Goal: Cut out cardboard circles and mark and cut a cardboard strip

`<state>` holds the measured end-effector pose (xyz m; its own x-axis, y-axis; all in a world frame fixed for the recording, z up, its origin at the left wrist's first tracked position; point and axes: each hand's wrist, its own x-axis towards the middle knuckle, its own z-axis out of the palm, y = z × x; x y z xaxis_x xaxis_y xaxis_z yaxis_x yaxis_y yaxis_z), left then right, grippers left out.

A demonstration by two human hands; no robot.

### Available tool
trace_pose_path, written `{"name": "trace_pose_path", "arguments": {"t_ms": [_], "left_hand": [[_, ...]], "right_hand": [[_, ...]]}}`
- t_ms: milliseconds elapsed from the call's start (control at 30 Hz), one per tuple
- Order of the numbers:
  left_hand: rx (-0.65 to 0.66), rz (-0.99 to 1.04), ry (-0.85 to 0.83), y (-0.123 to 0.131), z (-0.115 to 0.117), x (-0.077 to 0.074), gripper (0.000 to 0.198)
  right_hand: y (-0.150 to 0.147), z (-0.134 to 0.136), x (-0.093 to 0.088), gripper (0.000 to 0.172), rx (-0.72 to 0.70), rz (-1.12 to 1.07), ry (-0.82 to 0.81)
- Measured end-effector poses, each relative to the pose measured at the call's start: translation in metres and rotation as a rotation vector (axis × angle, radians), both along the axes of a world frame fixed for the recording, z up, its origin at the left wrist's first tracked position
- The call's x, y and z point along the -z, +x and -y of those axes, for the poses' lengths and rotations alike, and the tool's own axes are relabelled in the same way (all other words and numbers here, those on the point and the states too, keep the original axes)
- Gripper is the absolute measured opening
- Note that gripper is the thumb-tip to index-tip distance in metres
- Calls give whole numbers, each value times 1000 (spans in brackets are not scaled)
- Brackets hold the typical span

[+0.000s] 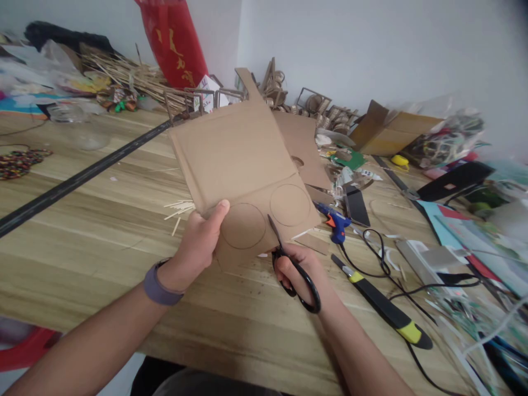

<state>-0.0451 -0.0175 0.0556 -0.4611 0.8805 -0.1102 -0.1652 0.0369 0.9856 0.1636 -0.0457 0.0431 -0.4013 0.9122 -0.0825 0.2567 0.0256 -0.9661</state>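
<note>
My left hand (pixel 201 237) grips the lower left edge of a brown cardboard sheet (pixel 235 151), thumb on top and fingers hidden beneath. Two circles are drawn side by side along the sheet's near end, and a narrow strip sticks out at its far end. Black-handled scissors (pixel 297 279) are in my right hand (pixel 300 265), fingers wrapped round the loops. One blade lies over the cardboard between the two circles; the other blade is hidden under it.
To the right lie a utility knife (pixel 381 305), a blue glue gun (pixel 338 224) with a looping cord, and a dark phone-like slab (pixel 357 204). A black strip (pixel 91 171) crosses the table at left. Behind stand bundled sticks (pixel 136 82), a red bag (pixel 173 47) and an open box (pixel 394 131).
</note>
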Motion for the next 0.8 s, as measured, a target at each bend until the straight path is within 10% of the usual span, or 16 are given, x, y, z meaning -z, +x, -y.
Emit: {"name": "trace_pose_path", "arguments": {"t_ms": [800], "left_hand": [[40,7,52,-4,-2,-2,40]], "right_hand": [[-6,1,-15,79,-83,-5,69]]}}
